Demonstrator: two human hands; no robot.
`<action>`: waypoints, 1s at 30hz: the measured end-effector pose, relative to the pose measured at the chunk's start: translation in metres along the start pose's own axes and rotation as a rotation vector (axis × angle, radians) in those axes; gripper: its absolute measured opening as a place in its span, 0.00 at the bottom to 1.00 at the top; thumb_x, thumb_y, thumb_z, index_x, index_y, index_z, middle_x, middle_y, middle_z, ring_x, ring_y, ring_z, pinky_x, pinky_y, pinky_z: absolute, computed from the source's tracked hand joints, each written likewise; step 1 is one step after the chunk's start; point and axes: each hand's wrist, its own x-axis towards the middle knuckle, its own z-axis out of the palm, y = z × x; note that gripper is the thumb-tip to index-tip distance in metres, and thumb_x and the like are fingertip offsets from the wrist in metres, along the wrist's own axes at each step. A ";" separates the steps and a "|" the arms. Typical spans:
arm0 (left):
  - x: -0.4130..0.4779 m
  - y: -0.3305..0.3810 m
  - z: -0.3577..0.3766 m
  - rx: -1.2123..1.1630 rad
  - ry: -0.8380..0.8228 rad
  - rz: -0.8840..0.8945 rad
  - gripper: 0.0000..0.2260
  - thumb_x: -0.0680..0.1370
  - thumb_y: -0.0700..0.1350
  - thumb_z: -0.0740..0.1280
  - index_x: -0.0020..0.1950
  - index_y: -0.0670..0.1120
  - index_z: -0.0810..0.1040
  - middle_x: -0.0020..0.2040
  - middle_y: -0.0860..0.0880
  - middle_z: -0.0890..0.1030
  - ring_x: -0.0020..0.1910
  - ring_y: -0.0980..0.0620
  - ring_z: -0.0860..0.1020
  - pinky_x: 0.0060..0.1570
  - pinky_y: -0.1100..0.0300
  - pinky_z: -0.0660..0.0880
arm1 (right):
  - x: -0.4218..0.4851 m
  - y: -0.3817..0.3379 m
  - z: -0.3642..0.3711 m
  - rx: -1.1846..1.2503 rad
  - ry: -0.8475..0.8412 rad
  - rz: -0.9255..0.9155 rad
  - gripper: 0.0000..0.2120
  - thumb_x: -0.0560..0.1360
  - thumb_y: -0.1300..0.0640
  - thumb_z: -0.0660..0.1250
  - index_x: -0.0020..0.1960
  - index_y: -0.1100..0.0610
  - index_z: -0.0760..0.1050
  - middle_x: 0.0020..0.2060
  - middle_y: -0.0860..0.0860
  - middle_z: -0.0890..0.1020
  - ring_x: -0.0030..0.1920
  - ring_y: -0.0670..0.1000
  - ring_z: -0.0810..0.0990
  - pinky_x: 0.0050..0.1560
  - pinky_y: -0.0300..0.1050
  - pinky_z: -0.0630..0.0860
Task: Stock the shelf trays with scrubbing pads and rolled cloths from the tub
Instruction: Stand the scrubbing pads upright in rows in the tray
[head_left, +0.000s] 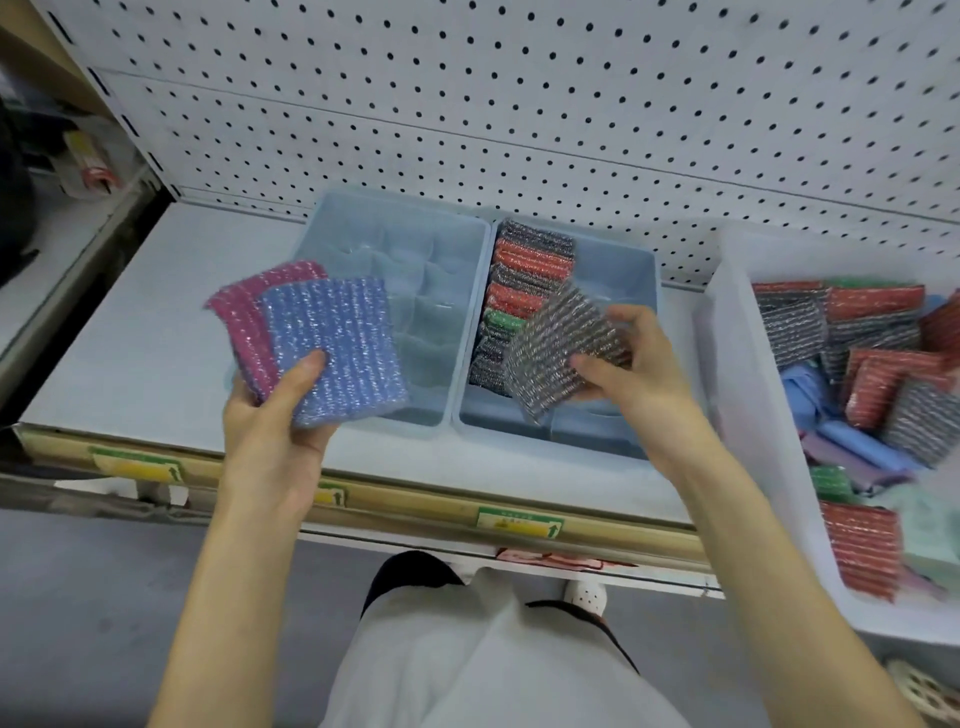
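Left hand (275, 410) grips two fanned scrubbing pads, thumb pressing the blue pad (337, 343), the pink pad (244, 317) behind. Right hand (639, 364) pinches a grey pad (561, 343) above the right tray (615, 265). Row of pads (519, 280) stands on edge along that tray's left wall. Left tray (395, 234) touches it. Tub (727, 322) at right holds loose pads and rolled cloths (852, 441). Green-yellow shelf-edge labels (519, 522): writing illegible.
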 end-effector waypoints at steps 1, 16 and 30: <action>0.002 0.001 -0.005 0.014 0.020 0.008 0.17 0.72 0.38 0.69 0.60 0.47 0.75 0.52 0.51 0.83 0.53 0.51 0.82 0.46 0.58 0.80 | 0.002 0.001 -0.002 -0.180 0.032 -0.034 0.19 0.72 0.67 0.70 0.56 0.53 0.65 0.47 0.50 0.78 0.42 0.47 0.79 0.39 0.39 0.78; -0.011 -0.009 -0.016 0.046 -0.013 -0.004 0.19 0.68 0.42 0.71 0.59 0.49 0.76 0.51 0.52 0.83 0.49 0.54 0.83 0.41 0.60 0.80 | 0.009 -0.021 0.022 -1.045 -0.438 -0.128 0.16 0.74 0.62 0.69 0.57 0.51 0.66 0.43 0.51 0.75 0.43 0.53 0.75 0.44 0.51 0.75; -0.014 -0.010 -0.017 0.044 -0.014 -0.029 0.21 0.67 0.43 0.71 0.60 0.48 0.75 0.52 0.51 0.83 0.50 0.54 0.83 0.41 0.61 0.80 | 0.014 0.067 0.014 -0.988 -0.233 -0.444 0.23 0.77 0.61 0.66 0.69 0.47 0.70 0.49 0.51 0.76 0.52 0.52 0.71 0.51 0.45 0.70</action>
